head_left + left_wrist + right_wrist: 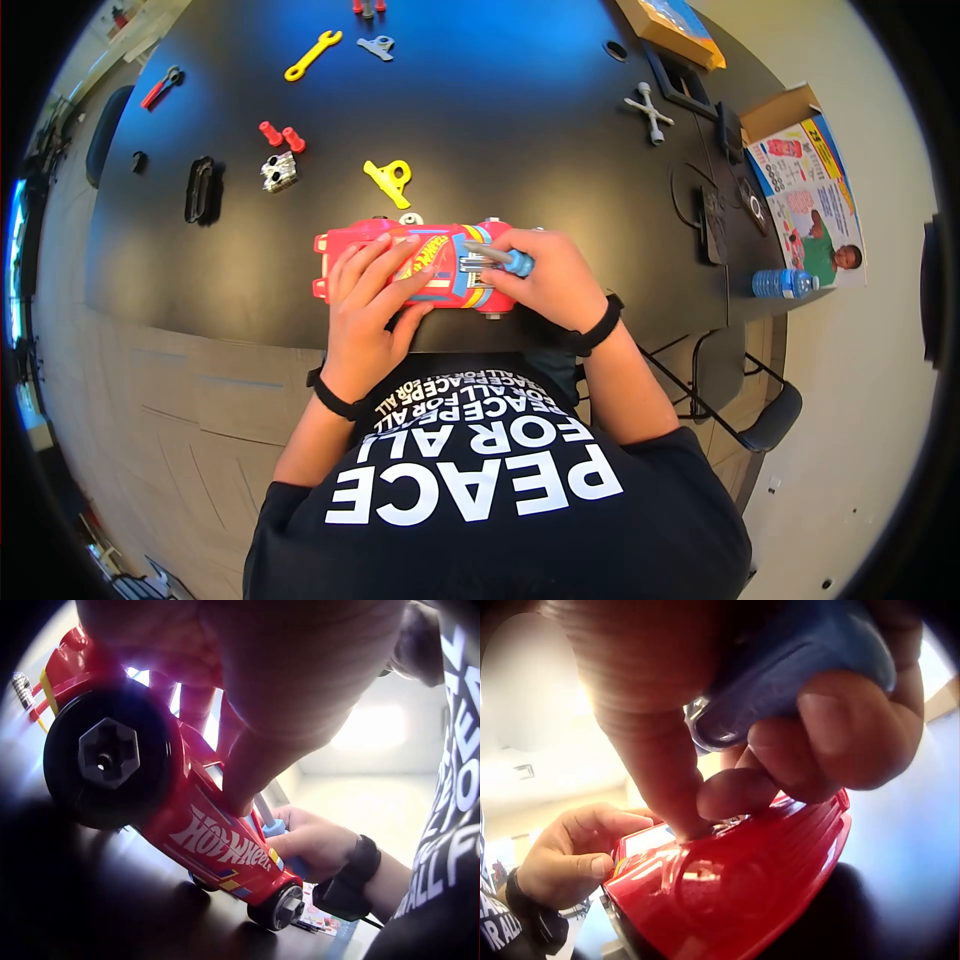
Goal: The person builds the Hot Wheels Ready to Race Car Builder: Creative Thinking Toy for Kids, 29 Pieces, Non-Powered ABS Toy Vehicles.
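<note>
A red toy car (345, 240) lies on the black table near its front edge, wheels at its sides. The left hand (375, 285) lies over its roof and rear part, fingers spread and thumb along the near side. At the hood, the right hand (550, 280) holds a blue-handled screwdriver (518, 263), its grey shaft pointing left across the car. In the right wrist view the fingers curl round the blue handle (795, 671), while the thumb and a fingertip touch the silver part on the hood. A white ring-like piece (411, 218) sits just behind the car.
Beyond the car lie a yellow clamp-shaped piece (388, 184), a silver engine piece (279, 172), red pegs (293, 139), a black tray (203, 190) and a yellow wrench (313, 56). At right are a grey cross wrench (650, 114), a water bottle (783, 284) and a printed box (810, 185).
</note>
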The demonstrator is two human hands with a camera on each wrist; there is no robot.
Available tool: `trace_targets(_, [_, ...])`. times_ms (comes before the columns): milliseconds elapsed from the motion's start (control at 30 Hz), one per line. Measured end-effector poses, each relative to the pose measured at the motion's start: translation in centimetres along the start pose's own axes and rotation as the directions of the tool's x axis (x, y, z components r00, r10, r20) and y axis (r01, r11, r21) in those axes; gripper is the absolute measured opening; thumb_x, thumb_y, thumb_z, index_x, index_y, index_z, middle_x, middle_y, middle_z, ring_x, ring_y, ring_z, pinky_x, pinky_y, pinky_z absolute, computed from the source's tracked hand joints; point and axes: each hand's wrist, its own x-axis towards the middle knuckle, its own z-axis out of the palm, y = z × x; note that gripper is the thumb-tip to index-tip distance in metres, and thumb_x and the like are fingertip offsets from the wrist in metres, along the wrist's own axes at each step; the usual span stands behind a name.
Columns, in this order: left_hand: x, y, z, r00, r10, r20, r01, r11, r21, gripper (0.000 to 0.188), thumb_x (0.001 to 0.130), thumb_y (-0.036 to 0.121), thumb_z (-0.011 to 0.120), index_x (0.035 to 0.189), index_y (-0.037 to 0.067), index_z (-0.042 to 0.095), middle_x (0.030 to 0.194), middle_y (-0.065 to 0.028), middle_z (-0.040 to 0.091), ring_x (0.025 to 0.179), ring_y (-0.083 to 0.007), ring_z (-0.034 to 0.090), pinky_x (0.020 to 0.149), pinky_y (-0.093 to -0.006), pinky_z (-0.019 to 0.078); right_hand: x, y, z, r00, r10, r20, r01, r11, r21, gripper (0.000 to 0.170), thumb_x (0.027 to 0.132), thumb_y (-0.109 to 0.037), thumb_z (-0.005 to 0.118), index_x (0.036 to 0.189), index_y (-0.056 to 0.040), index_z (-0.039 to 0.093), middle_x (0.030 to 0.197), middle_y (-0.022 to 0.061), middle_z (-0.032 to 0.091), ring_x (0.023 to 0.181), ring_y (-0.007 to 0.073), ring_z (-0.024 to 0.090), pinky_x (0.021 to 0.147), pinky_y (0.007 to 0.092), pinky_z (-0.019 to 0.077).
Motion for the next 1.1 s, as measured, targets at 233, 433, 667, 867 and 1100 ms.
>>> trace_targets(233, [1.2, -0.2, -4.1, 0.998, -0.064, 0.008, 0.063, 0.931, -0.360, 0.049, 0.089, 0.012, 0.085, 0.136, 0.009, 0.075, 0.154, -0.0150, 0.066, 0.144, -0.0388, 0.059, 0.123, -0.0506, 0.0434, -0.7, 1.2, -0.1, 0.971, -0.132, -0.198, 0.148, 0.987, 0.067, 0.028, 0.088, -0.014, 0.092, 0.111, -0.0056, 0.080, 0.093, 0.0118, 0.078, 0.082, 0.0300, 0.071, 0.078, 0.0410, 0.0553])
trace_targets(433, [4.6, -10.5, -10.9, 0.988, -0.131, -0.085, 0.136, 0.989, 0.056, 0.051, 0.091, 0.010, 0.082, 0.141, 0.004, 0.071, 0.153, -0.0186, 0.067, 0.142, -0.0352, 0.063, 0.119, -0.0460, 0.0476, -2.8, 3.5, -0.8, 0.951, 0.029, -0.307, 0.033, 0.980, 0.195, 0.024, 0.093, -0.013, 0.087, 0.112, -0.0013, 0.079, 0.087, 0.0069, 0.074, 0.078, 0.0199, 0.064, 0.077, 0.0341, 0.0522])
trace_targets(667, [7.1, -19.3, -8.7, 0.978, -0.203, 0.052, 0.186, 0.954, 0.237, 0.055, 0.086, 0.004, 0.086, 0.138, 0.003, 0.069, 0.150, -0.0226, 0.067, 0.140, -0.0413, 0.063, 0.118, -0.0453, 0.0489, -4.6, 3.9, -0.2, 0.934, 0.073, -0.349, 0.001, 0.978, 0.208, 0.021, 0.094, -0.014, 0.086, 0.109, -0.0010, 0.081, 0.083, 0.0059, 0.074, 0.079, 0.0185, 0.064, 0.079, 0.0345, 0.0527])
trace_targets(867, [7.4, -18.3, -8.3, 0.944, -0.320, 0.078, 0.288, 0.917, 0.277, 0.046, 0.087, 0.000, 0.084, 0.130, 0.001, 0.069, 0.130, -0.0175, 0.074, 0.121, -0.0388, 0.072, 0.103, -0.0421, 0.0563, -5.3, 4.3, 0.1, 0.929, 0.108, -0.353, -0.026, 0.973, 0.228, 0.020, 0.095, -0.015, 0.086, 0.109, -0.0012, 0.081, 0.083, 0.0062, 0.074, 0.079, 0.0181, 0.065, 0.081, 0.0339, 0.0530])
trace_targets(1100, [5.7, -7.8, -10.1, 0.985, -0.170, 0.011, 0.169, 0.969, -0.178, 0.039, 0.089, 0.004, 0.084, 0.126, 0.002, 0.071, 0.122, -0.0110, 0.075, 0.112, -0.0252, 0.073, 0.092, -0.0385, 0.0570, -4.8, 4.3, 0.2, 0.936, 0.109, -0.336, -0.030, 0.972, 0.233, 0.020, 0.096, -0.015, 0.086, 0.109, -0.0012, 0.081, 0.085, 0.0065, 0.076, 0.079, 0.0169, 0.067, 0.079, 0.0326, 0.0544])
